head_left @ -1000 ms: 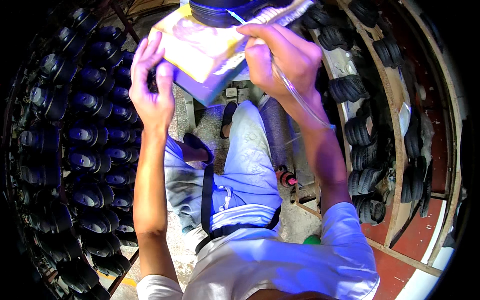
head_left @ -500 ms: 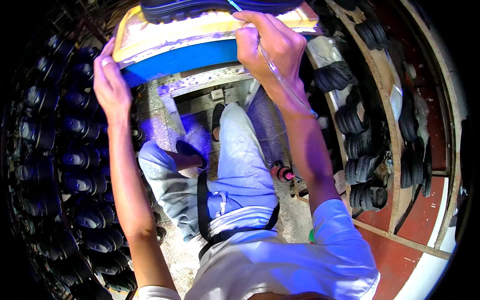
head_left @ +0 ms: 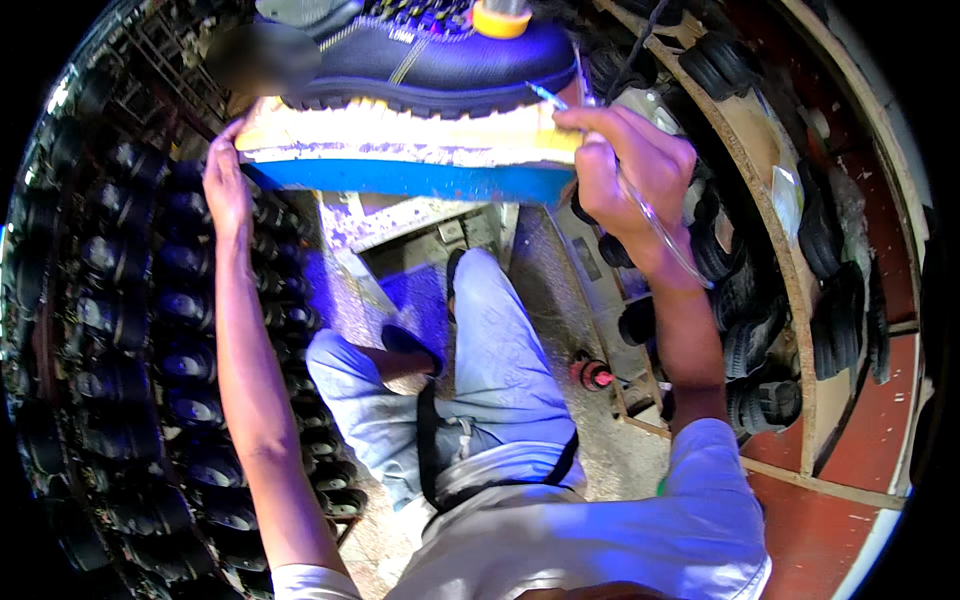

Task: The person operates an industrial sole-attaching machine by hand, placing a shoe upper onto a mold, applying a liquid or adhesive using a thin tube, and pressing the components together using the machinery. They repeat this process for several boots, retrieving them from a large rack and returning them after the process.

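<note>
Overhead, head view, itemised: your left hand (head_left: pixel 225 185) lies flat with fingers stretched out against the left end of the work board (head_left: pixel 400 150), a pale yellow slab with a bright blue front edge; the hand presses on it rather than closing round anything. Your right hand (head_left: pixel 630 165) sits at the board's right end, fingers curled together and pinched on a thin clear tool (head_left: pixel 560 102) with a bluish tip, whose point meets the sole edge of the shoe; a thin transparent tube (head_left: pixel 665 235) trails from that hand down across your wrist. On the board stands one dark navy safety shoe (head_left: pixel 430 60), sole down, toe toward your right, with a ridged black sole and a yellow-capped fitting (head_left: pixel 500 15) rising from its opening. Below the board: your knees in light blue jeans (head_left: pixel 490 370), a black strap (head_left: pixel 430 440) crossing your lap, and your white T-shirt (head_left: pixel 620 540) at the lower edge. To your left, a rack (head_left: pixel 130 330) holds many rows of dark shoes, stacked close together from top to bottom of the picture. To your right, curved wooden shelving (head_left: pixel 790 260) carries black ridged soles (head_left: pixel 760 340), set on edge in groups. A small red object (head_left: pixel 592 373) lies on the grey floor just beside your right leg.
</note>
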Demonstrator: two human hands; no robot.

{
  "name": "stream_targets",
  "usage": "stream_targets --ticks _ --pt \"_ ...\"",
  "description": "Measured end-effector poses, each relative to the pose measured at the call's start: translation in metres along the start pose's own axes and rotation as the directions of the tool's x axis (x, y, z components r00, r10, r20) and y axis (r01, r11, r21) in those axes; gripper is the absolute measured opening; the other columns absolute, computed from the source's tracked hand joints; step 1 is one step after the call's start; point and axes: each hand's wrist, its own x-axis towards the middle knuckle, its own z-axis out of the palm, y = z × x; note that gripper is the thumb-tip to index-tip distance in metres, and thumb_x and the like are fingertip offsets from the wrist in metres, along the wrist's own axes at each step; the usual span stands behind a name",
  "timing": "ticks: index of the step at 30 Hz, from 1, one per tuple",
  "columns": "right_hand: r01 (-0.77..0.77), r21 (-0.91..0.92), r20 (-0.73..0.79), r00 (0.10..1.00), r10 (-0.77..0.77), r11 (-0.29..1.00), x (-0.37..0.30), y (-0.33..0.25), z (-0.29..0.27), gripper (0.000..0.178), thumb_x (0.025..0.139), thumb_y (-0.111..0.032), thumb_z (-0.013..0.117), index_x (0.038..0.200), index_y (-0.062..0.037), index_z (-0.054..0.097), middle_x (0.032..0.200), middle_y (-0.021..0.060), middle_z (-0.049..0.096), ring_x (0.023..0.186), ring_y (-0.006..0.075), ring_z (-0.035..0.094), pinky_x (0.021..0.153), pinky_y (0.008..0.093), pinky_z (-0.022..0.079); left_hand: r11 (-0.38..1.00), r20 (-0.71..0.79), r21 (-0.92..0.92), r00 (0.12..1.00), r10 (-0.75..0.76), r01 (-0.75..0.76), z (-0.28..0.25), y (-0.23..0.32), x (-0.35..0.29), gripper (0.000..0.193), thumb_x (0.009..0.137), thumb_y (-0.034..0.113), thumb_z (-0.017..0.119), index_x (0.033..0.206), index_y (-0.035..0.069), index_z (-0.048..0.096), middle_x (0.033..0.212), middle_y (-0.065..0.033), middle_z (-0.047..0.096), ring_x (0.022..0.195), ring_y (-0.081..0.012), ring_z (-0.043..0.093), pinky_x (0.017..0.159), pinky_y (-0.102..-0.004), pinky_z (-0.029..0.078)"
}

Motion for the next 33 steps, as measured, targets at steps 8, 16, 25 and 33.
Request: stream_targets --ticks 8,16,25,33 --pt "-0.053 0.188 0.058 0.997 0.043 0.981 0.008 -0.006 -0.031 0.013 0.081 -0.010 0.065 0.087 -0.0059 0.076 0.077 0.0137 0.073 0.065 0.0304 0.072 0.060 0.0383 0.057 0.983 0.024 -0.078 0.986 -0.168 0.169 0.019 -0.036 0.054 0.042 0.113 0.031 0.044 0.132 0.000 0.066 0.124 -0.0058 0.069 0.114 -0.0166 0.062 0.104 -0.0313 0.045" --pt "-0.049 0.239 0.037 0.998 0.041 0.970 0.023 0.004 -0.048 0.015 0.085 -0.009 0.062 0.079 -0.0031 0.074 0.075 0.0161 0.073 0.066 0.0307 0.073 0.061 0.0376 0.057 0.973 0.032 -0.055 0.974 -0.224 0.226 0.016 -0.048 0.082 0.036 0.113 0.019 0.041 0.131 0.001 0.067 0.123 -0.0056 0.069 0.114 -0.0148 0.062 0.102 -0.0299 0.045" --pt "-0.547 0.740 0.458 0.836 0.302 0.392 -0.005 -0.036 -0.031 0.041 0.113 -0.030 0.041 0.146 -0.0070 0.052 0.077 0.0083 0.068 0.066 0.0105 0.064 0.064 0.0264 0.056 0.991 -0.403 0.003 0.907 -0.120 0.132 0.021 0.048 -0.057 0.029 0.111 0.015 0.046 0.126 -0.001 0.065 0.115 -0.0069 0.069 0.105 -0.0152 0.063 0.096 -0.0310 0.050" --pt "-0.514 0.389 0.355 0.849 0.391 0.764 0.014 -0.061 0.049 0.070 0.077 -0.030 0.088 0.133 0.0008 0.059 0.107 0.0251 0.073 0.099 0.0425 0.072 0.089 0.0485 0.057 0.899 -0.027 0.240 0.923 0.385 -0.367 0.030 0.191 -0.142 0.008 0.095 0.001 0.071 0.101 -0.002 0.074 0.081 -0.0023 0.071 0.068 -0.0055 0.057 0.068 -0.0238 0.049"
